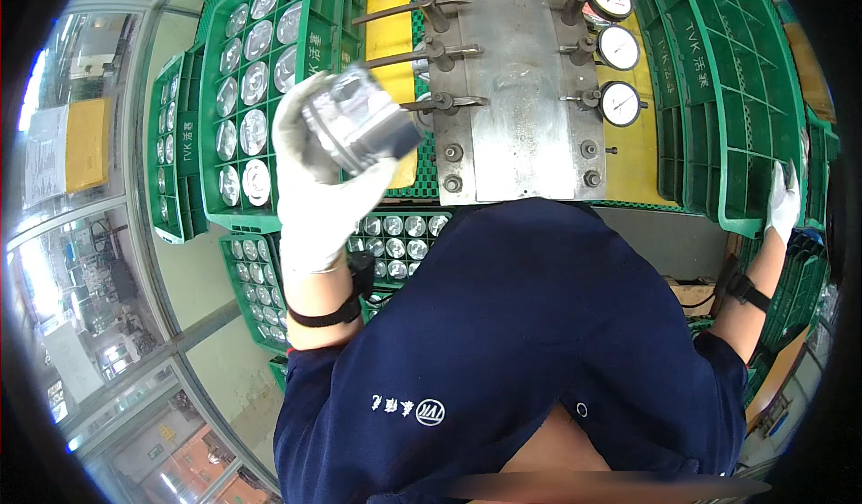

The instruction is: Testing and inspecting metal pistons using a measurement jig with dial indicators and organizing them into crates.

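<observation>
My left hand, in a white glove, is closed around a shiny metal piston with a dark skirt and ring grooves. It is raised above the left side of the bench, between a green crate and a metal fixture. The piston looks slightly blurred. My right hand, also gloved in white, lies against the outer edge of a green divided crate on the right. Its visible fingers are stretched out and slightly apart, with nothing seen in them. That crate's visible compartments hold no pistons.
A metal fixture plate with clamps stands ahead, lined on its right by several dial gauges. A green crate of pistons stands at left. Below it is another piston crate. Glass partitions run along the far left.
</observation>
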`<state>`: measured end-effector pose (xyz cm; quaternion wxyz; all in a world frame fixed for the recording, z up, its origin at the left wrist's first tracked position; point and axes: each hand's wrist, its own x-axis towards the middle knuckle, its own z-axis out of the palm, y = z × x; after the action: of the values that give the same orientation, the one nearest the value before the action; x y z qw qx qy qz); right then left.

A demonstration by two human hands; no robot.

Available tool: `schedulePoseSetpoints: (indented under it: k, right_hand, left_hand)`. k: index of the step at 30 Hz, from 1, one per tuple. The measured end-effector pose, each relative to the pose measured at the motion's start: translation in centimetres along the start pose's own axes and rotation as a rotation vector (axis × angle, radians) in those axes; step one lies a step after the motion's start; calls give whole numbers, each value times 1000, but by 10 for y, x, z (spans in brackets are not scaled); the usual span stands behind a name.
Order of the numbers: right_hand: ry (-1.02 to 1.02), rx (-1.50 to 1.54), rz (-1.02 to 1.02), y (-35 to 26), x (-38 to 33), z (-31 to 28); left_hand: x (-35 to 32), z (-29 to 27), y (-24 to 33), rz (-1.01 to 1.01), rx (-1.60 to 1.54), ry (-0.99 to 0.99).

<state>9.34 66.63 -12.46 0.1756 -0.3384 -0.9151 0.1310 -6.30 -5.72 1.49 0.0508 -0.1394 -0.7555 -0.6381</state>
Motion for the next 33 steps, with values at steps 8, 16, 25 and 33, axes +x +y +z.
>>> schedulePoseSetpoints:
  k: [8, 16, 25, 33]
  right_hand:
    - [-67, 674, -492, -279, -113, -12]
    - [-460, 941, -587, -354, -160, 6]
    - [-1382, 1126, 80, -378, -184, 16]
    - [-1487, 1052, 83, -393, -201, 30]
  left_hand:
    - [7, 51, -4, -338, -192, -282]
    - [11, 88, -10, -239, 300, -408]
    - [15, 110, -37, 280, 860, -350]
    - [29, 104, -74, 438, 781, -419]
